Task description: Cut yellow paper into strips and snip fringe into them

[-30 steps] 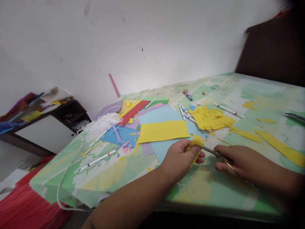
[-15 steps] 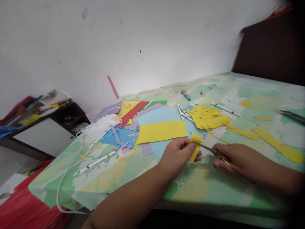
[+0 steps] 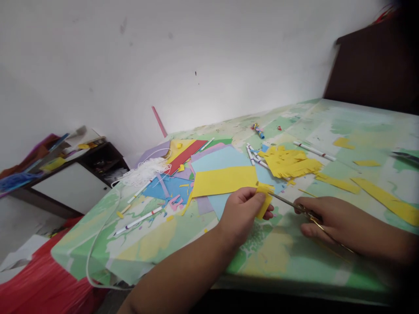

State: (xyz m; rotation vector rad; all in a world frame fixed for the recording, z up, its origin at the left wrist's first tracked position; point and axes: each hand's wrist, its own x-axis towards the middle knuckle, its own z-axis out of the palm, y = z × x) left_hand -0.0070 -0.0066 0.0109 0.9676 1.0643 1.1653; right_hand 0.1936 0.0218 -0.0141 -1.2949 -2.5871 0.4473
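Observation:
Between the thumb and fingers of my left hand is a small yellow paper strip, its upper edge cut into short flaps. My right hand is closed round the gold-coloured handles of a pair of scissors. The scissor blades point left and their tips touch the strip's upper right edge. Just behind my left hand, a yellow paper rectangle lies over light blue sheets. Beyond the scissors sits a pile of fringed yellow paper.
White markers lie scattered about the patterned tablecloth. A tangle of white cord rests at the left, with its end hanging over the table edge. Yellow offcuts lie at the right. A low cabinet stands left of the table.
The whole view has shifted slightly, so the table things sit a little further right. Both hands keep their holds; the scissors still meet the yellow strip's edge.

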